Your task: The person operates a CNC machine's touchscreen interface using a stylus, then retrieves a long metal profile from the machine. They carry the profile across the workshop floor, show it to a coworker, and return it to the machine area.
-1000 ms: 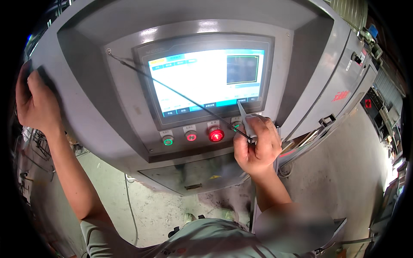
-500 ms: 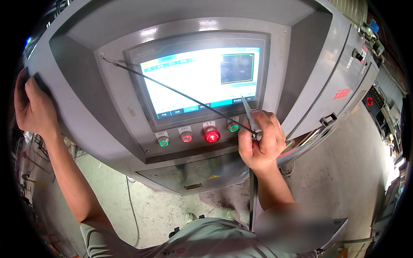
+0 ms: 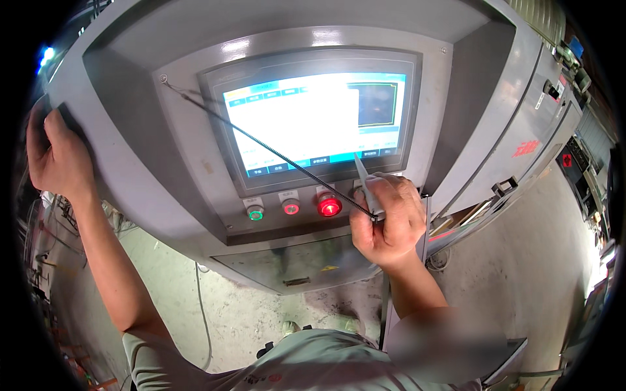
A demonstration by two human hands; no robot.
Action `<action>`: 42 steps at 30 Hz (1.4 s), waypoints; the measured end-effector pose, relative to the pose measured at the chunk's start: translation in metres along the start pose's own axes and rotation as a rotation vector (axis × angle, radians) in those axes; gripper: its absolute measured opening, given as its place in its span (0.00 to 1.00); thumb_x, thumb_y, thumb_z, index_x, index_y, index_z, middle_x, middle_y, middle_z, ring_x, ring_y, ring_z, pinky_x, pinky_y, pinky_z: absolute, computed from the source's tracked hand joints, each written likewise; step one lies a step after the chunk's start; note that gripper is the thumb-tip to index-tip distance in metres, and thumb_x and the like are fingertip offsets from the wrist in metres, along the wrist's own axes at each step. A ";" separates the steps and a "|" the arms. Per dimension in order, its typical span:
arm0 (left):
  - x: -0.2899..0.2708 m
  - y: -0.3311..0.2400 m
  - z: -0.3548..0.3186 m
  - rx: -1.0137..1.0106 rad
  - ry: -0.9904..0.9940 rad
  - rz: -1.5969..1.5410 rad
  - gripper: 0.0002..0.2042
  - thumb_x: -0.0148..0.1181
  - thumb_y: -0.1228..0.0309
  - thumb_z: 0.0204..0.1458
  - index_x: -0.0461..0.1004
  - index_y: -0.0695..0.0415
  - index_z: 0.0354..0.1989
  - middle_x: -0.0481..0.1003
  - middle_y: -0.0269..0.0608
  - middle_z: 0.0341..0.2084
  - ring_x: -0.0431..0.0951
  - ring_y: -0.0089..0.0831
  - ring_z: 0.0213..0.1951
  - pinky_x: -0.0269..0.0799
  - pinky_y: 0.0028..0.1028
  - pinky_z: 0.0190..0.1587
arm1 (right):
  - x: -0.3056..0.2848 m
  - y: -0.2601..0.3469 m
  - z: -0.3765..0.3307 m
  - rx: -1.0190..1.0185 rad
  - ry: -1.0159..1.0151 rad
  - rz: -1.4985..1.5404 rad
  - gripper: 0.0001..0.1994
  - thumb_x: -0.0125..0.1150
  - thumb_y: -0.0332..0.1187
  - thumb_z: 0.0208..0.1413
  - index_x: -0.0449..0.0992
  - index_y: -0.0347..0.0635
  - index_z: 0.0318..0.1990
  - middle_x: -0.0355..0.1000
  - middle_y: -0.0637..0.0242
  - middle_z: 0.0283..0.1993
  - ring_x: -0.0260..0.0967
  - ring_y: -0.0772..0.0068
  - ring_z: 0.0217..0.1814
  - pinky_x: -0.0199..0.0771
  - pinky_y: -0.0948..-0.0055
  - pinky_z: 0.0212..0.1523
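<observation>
Fingers of my right hand (image 3: 386, 221) are curled together around a slim grey stylus (image 3: 365, 186), which tilts up and to the left so that its tip rests against the lower right edge of the touchscreen (image 3: 313, 120). I see a thin black cord (image 3: 261, 142) running from the stylus where my fist holds it, slanting up across the lit screen to a small screw point at the upper left corner of the grey control panel (image 3: 189, 163). Just below the screen sits a row of round buttons: a green button (image 3: 255, 214) toward the left, a small red button (image 3: 291, 208) in the middle, and a larger glowing red button (image 3: 329, 206) just beside my right knuckles; a fourth is hidden behind my hand. My left hand (image 3: 55, 156) is well apart from all this, with its fingers wrapped over the far left edge of the grey machine housing (image 3: 117, 189), gripping it. Beneath the panel I look down on a stained concrete floor (image 3: 261, 313), where a pale cable (image 3: 203, 313) trails.
</observation>
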State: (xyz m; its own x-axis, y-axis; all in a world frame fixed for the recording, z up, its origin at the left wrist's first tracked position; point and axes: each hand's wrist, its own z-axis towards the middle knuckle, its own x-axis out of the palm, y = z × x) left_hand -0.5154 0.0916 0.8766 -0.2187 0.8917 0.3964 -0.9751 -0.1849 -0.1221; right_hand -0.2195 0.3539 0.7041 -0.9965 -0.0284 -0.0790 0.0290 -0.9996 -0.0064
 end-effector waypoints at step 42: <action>0.007 -0.017 -0.003 0.059 -0.037 -0.003 0.11 0.58 0.76 0.54 0.79 0.67 0.44 0.81 0.39 0.38 0.78 0.22 0.39 0.71 0.20 0.46 | 0.016 0.018 0.010 -0.025 0.065 0.104 0.15 0.65 0.22 0.39 0.74 0.30 0.38 0.74 0.53 0.30 0.69 0.60 0.25 0.68 0.69 0.27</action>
State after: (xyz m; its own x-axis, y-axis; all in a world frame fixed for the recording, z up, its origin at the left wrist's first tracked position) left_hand -0.5005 0.1021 0.8790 -0.2160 0.8764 0.4305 -0.9759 -0.2075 -0.0673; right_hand -0.2354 0.3358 0.7129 -0.9807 -0.1310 -0.1449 0.1352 -0.9906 -0.0194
